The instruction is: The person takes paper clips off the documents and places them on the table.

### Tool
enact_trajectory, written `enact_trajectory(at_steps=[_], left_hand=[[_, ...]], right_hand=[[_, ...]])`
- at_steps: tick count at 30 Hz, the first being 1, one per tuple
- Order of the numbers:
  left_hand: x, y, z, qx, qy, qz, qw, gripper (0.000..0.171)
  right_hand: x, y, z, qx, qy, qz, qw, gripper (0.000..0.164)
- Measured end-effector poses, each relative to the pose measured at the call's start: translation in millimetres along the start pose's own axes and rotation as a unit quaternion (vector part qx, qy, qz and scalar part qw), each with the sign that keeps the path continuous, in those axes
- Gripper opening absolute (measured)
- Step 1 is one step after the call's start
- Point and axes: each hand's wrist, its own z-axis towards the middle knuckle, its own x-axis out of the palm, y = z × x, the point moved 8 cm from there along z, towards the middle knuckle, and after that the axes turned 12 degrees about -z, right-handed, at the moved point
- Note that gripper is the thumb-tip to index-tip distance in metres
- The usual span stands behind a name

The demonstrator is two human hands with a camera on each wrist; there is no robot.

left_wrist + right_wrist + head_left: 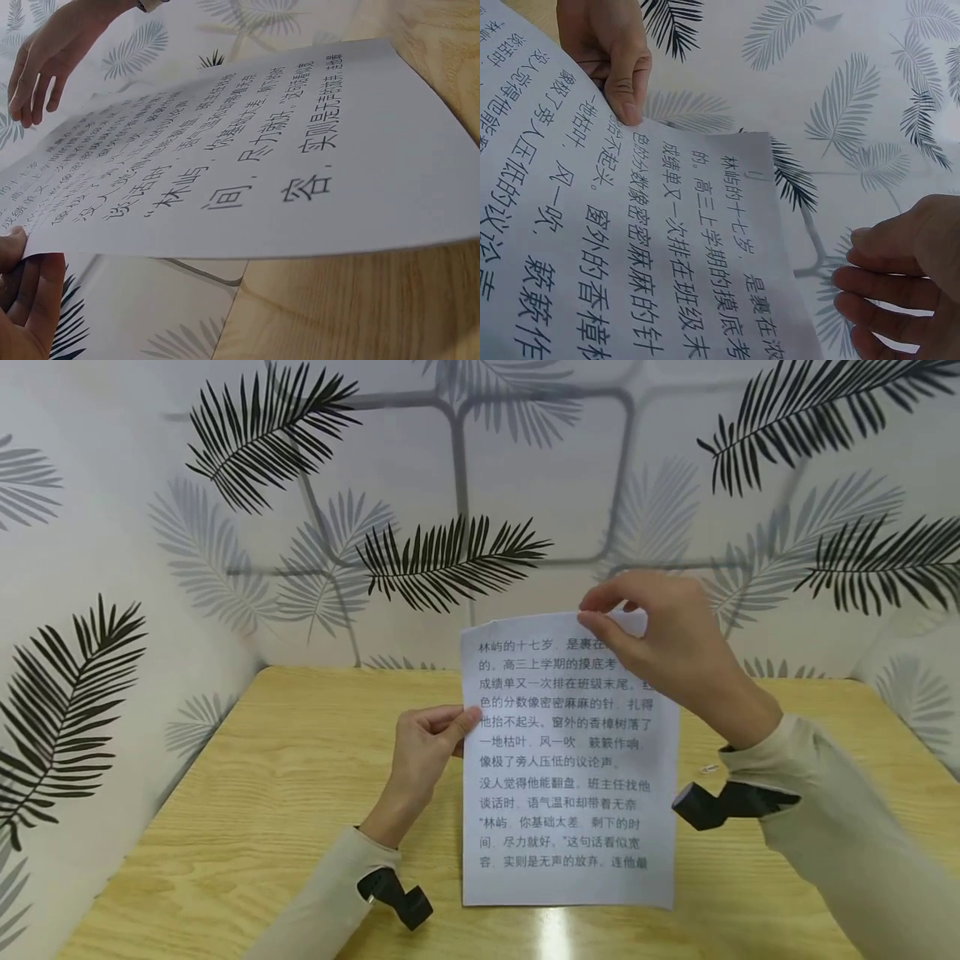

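Observation:
A printed sheet of paper [566, 885] stands upright over the table, its lines of Chinese text facing the head camera. My left hand [429, 747] pinches its left edge, thumb [630, 112] on the printed side and fingers behind. Near the top right corner is my right hand [667, 643], overlapping the sheet in the head view. The right wrist view shows that hand [907, 277] apart from the paper, its fingers loosely bent with nothing between them. A faint paper clip outline [757, 176] shows at the sheet's top left corner.
A small paper clip [708, 769] lies on the wooden table [300, 777], right of the sheet. Behind the table hangs a pale backdrop [525, 477] with leaf patterns. Black wrist cameras sit on the left sleeve [322, 893] and right sleeve [847, 835].

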Motion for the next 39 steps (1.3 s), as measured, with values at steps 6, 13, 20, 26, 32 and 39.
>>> enact_trajectory(at_steps=[6, 13, 20, 26, 32, 39], left_hand=[[0.1, -2.4, -1.5, 0.005, 0.006, 0.004, 1.0000, 0.016], [3.3, -5.1, -0.8, 0.013, 0.011, 0.010, 0.9998, 0.016], [3.6, -2.2, -1.7, 0.004, 0.000, 0.010, 0.9999, 0.016], [3.4, -0.9, -1.7, 0.005, 0.003, 0.007, 1.0000, 0.016], [4.1, -1.4, -2.3, 0.011, 0.010, 0.007, 0.9999, 0.016], [5.1, 0.0, -3.1, 0.013, 0.018, 0.013, 0.9997, 0.017]], right_hand=[[22, 6, 1, 0.000, 0.024, 0.022, 0.999, 0.007], [36, 13, 12, -0.011, 0.016, 0.041, 0.999, 0.006], [50, 19, 28, -0.002, 0.038, 0.029, 0.999, 0.006], [57, 21, 35, 0.009, 0.055, 0.036, 0.998, 0.007], [66, 23, 37, 0.025, 0.080, 0.052, 0.995, 0.007], [71, 24, 38, 0.036, 0.091, 0.057, 0.994, 0.006]])
